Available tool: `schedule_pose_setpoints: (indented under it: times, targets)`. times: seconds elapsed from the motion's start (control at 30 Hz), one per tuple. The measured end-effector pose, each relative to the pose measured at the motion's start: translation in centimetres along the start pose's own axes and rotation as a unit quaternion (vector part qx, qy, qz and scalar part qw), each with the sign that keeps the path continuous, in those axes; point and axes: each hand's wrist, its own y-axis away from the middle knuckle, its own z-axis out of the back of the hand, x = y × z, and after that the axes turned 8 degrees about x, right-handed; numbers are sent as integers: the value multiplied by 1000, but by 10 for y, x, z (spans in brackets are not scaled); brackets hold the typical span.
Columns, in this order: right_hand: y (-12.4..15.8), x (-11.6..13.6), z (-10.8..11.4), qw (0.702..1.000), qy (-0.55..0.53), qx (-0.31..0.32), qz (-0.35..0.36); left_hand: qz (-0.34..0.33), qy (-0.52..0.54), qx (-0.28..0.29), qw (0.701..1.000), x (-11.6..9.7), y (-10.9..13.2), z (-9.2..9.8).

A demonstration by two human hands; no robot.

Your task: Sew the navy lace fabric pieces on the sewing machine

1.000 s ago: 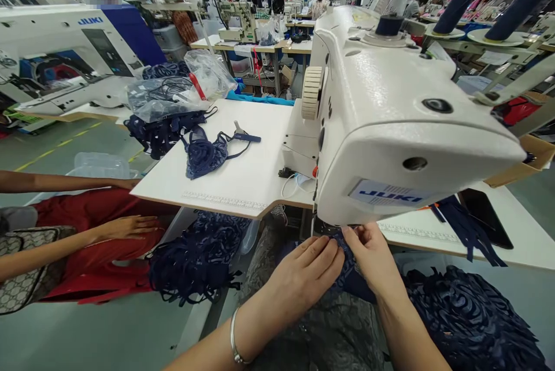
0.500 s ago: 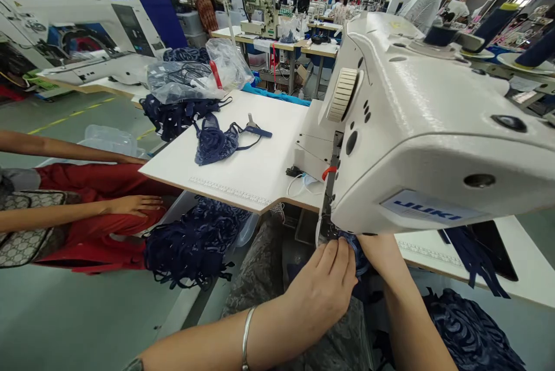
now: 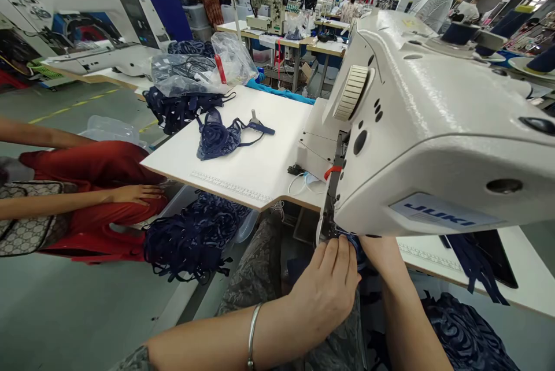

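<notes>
lower centre of the frame: the left hand (image 3: pixel 329 287) pinches a navy lace piece (image 3: pixel 353 242) with closed fingers, holding it under the head of the white sewing machine (image 3: pixel 433 128). the right hand (image 3: pixel 381 249) lies just beside it, mostly hidden by the machine; its grip cannot be told. the piece sits at the needle area, so stitching appears to be in hand. one navy garment (image 3: pixel 217 138) lies on the counter (image 3: pixel 260 169); a navy heap (image 3: pixel 195 238) waits below.

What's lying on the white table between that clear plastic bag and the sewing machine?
In the head view, a navy lace bra piece lies on the white table between the plastic bag and the sewing machine.
</notes>
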Motion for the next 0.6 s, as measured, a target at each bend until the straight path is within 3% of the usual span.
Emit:
schedule_pose_setpoints:
  times: [0.3, 0.6]
  targets:
    - [0, 3, 5, 999, 40, 6, 11, 10, -7, 7, 1000, 0, -2, 2]
    - [3, -10, -1, 986, 143, -19, 89, -2, -16, 44, 999, 1, -1, 7]
